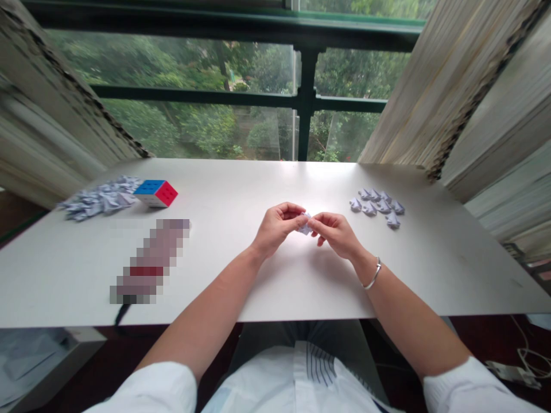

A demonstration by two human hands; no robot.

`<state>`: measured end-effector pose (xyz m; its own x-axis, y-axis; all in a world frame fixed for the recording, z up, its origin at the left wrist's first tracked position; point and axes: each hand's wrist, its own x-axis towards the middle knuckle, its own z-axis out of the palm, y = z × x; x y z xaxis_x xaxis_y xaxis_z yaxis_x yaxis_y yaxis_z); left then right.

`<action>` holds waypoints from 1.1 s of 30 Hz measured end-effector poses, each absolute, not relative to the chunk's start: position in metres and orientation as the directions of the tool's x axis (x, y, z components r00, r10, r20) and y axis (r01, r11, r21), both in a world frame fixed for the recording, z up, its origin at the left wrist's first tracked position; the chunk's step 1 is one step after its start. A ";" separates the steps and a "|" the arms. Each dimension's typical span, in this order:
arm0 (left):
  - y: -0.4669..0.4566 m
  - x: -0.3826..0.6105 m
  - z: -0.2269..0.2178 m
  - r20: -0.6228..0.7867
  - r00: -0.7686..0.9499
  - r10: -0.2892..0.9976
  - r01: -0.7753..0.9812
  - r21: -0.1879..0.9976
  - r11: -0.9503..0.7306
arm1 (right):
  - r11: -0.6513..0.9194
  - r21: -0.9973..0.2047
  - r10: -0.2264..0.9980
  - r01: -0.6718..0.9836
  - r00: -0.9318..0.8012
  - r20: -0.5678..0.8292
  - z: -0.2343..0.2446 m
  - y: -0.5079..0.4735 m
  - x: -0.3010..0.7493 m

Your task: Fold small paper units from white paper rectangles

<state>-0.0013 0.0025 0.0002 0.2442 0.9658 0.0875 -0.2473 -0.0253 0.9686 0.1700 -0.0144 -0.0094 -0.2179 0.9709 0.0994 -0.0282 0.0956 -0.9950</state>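
Both my hands meet above the middle of the white table. Between their fingertips is a small folded piece of white paper [305, 225]. My left hand [279, 225] pinches it from the left with thumb and fingers. My right hand [333, 230] pinches its right side, partly covering it. How the paper is folded is hard to make out. To the right of my right hand lies a group of several small folded paper pieces [377, 202], pointed in shape. A larger heap of folded white paper pieces [101, 198] lies at the far left.
A puzzle cube [155, 193] with blue, red and white faces stands beside the left heap. Nearer on the table [215, 195] lies a long pixelated object [150, 261] with a dark cord. A window [193, 123] and curtains [413, 86] border the far edge.
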 end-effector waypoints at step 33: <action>-0.005 -0.005 0.010 0.087 0.403 0.911 -0.181 0.983 -0.014 | 0.071 -0.988 0.973 -0.138 -0.208 0.099 -0.002 -0.016 0.177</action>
